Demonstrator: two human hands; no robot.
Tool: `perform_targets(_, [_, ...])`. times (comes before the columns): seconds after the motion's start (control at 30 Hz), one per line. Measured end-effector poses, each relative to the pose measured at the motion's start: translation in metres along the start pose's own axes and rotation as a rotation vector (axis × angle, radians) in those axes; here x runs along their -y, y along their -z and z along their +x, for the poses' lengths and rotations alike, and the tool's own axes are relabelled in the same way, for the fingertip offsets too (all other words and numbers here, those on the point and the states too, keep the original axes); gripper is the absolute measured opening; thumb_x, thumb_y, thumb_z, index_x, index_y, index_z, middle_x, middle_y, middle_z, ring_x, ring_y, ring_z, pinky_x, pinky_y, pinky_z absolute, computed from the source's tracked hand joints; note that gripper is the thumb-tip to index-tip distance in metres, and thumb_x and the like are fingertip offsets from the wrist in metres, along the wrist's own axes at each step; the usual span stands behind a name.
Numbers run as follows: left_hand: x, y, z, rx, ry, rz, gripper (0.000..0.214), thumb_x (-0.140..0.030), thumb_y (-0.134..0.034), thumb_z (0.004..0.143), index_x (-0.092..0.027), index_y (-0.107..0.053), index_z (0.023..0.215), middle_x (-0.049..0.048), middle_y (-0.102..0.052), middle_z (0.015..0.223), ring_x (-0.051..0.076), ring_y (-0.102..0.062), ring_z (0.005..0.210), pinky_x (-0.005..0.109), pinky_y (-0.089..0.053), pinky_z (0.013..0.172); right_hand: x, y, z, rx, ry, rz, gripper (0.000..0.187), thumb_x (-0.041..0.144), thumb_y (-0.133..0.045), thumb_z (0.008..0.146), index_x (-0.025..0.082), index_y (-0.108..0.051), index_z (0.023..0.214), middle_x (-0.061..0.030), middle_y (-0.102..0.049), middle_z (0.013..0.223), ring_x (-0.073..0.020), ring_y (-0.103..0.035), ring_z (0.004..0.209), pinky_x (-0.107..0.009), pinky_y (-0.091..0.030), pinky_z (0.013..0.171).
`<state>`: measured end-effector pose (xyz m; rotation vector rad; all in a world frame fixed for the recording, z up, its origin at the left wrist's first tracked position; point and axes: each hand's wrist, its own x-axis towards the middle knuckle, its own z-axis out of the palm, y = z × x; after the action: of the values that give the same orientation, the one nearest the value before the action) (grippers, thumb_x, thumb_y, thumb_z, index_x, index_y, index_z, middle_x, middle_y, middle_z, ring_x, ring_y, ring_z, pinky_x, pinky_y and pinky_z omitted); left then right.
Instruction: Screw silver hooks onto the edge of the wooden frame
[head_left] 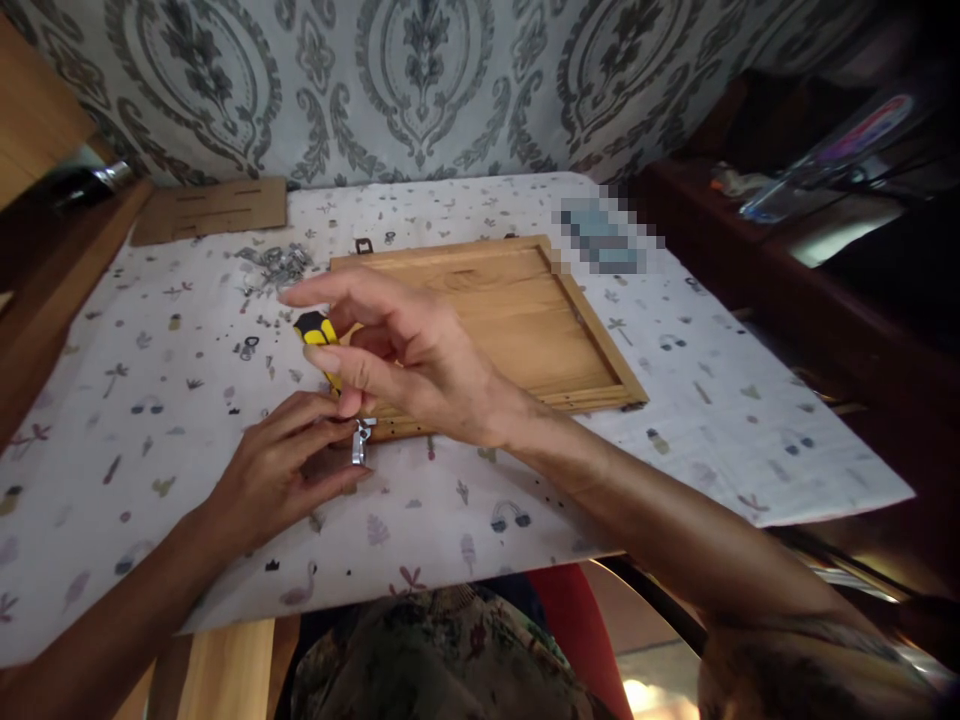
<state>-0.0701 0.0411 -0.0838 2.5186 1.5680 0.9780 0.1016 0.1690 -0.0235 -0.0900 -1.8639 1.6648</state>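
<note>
My left hand [281, 470] rests on the patterned cloth and pinches a small metal bracket [361, 441] at the near edge of a wooden frame [592, 335]. My right hand [405, 350] hovers just above it, index finger stretched out to the left and thumb curled down toward the bracket. A yellow and black screwdriver handle [318, 333] shows under my right hand's fingers; whether that hand grips it is hidden.
A heap of small metal hardware [274, 265] lies behind the frame's left corner, with loose pieces scattered nearby. A slotted cardboard sheet [210, 210] lies at the back left. Dark wooden furniture [787, 290] borders the right side of the table.
</note>
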Motion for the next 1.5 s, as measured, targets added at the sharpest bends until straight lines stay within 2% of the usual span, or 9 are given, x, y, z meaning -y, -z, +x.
perform_targets(0.1, [-0.001,0.0,0.001,0.009,0.025,-0.017,0.023,-0.039,-0.064,0.098,-0.029,-0.062,0.119,0.0053,-0.068,0.111,0.024,-0.068,0.103,0.04,-0.062,0.085,0.001,0.0,0.004,0.09,0.0,0.01,0.02,0.022,-0.06,0.097,0.027,-0.063,0.116,0.0068,-0.066,0.105,-0.0011,-0.06,0.062,-0.014,-0.056,0.06])
perform_targets(0.3, [-0.002,-0.002,0.001,-0.027,0.04,-0.012,0.024,-0.042,-0.066,0.096,-0.028,-0.064,0.116,0.0042,-0.07,0.103,0.023,-0.068,0.095,0.038,-0.062,0.079,-0.007,-0.007,0.008,0.032,0.039,-0.004,0.021,0.026,-0.064,0.094,0.02,-0.061,0.113,0.0012,-0.066,0.119,-0.003,-0.065,0.078,-0.008,-0.05,0.053])
perform_targets(0.43, [-0.002,-0.002,-0.001,-0.008,0.049,-0.018,0.025,-0.042,-0.066,0.096,-0.028,-0.064,0.117,0.0047,-0.07,0.105,0.024,-0.068,0.098,0.039,-0.062,0.08,-0.008,-0.006,0.008,0.019,0.005,-0.057,0.022,0.034,-0.068,0.092,0.026,-0.062,0.112,0.0015,-0.066,0.114,-0.004,-0.062,0.065,-0.013,-0.05,0.048])
perform_targets(0.57, [-0.002,-0.002,-0.001,0.009,0.064,-0.019,0.026,-0.04,-0.066,0.096,-0.03,-0.063,0.12,0.0042,-0.07,0.109,0.024,-0.068,0.102,0.04,-0.062,0.085,-0.01,-0.005,0.008,0.01,0.049,0.001,0.023,0.035,-0.07,0.091,0.024,-0.062,0.11,0.0019,-0.064,0.107,-0.0017,-0.054,0.054,-0.015,-0.05,0.048])
perform_targets(0.73, [-0.002,-0.002,0.0,-0.007,0.03,-0.008,0.024,-0.042,-0.065,0.097,-0.026,-0.063,0.115,0.0054,-0.068,0.108,0.023,-0.067,0.101,0.037,-0.062,0.081,-0.016,-0.011,0.009,-0.071,0.121,0.066,0.033,0.046,-0.074,0.087,0.022,-0.057,0.101,0.0053,-0.053,0.087,-0.0011,-0.049,0.05,-0.013,-0.047,0.044])
perform_targets(0.87, [-0.002,-0.001,0.0,0.021,0.04,-0.018,0.024,-0.04,-0.067,0.096,-0.025,-0.063,0.115,0.0052,-0.068,0.11,0.023,-0.067,0.102,0.038,-0.061,0.086,-0.01,-0.011,0.007,-0.117,0.038,-0.045,0.037,0.054,-0.072,0.087,0.024,-0.057,0.101,0.0027,-0.058,0.09,-0.0041,-0.048,0.054,-0.014,-0.046,0.044])
perform_targets(1.17, [-0.001,-0.002,0.0,-0.001,0.033,-0.024,0.025,-0.04,-0.068,0.095,-0.027,-0.065,0.116,0.0046,-0.069,0.109,0.023,-0.068,0.102,0.038,-0.063,0.082,-0.006,0.004,0.004,0.064,-0.017,-0.031,0.029,0.038,-0.064,0.094,0.026,-0.063,0.121,0.0048,-0.064,0.086,-0.0056,-0.057,0.057,-0.018,-0.052,0.053])
perform_targets(1.33, [0.0,-0.002,-0.001,-0.018,0.036,-0.027,0.026,-0.04,-0.067,0.096,-0.03,-0.063,0.12,0.0038,-0.07,0.109,0.024,-0.068,0.103,0.04,-0.063,0.083,-0.013,-0.005,0.004,-0.045,-0.011,-0.04,0.034,0.054,-0.075,0.083,0.026,-0.064,0.1,0.0044,-0.063,0.081,-0.0068,-0.053,0.058,-0.017,-0.048,0.048])
perform_targets(1.5, [-0.001,-0.001,-0.001,0.011,0.049,-0.016,0.022,-0.04,-0.066,0.097,-0.029,-0.064,0.116,0.0044,-0.07,0.111,0.024,-0.068,0.103,0.041,-0.062,0.085,-0.01,-0.006,0.005,-0.054,-0.004,-0.081,0.042,0.062,-0.074,0.081,0.025,-0.058,0.093,0.0017,-0.061,0.083,-0.0087,-0.053,0.06,-0.018,-0.048,0.046])
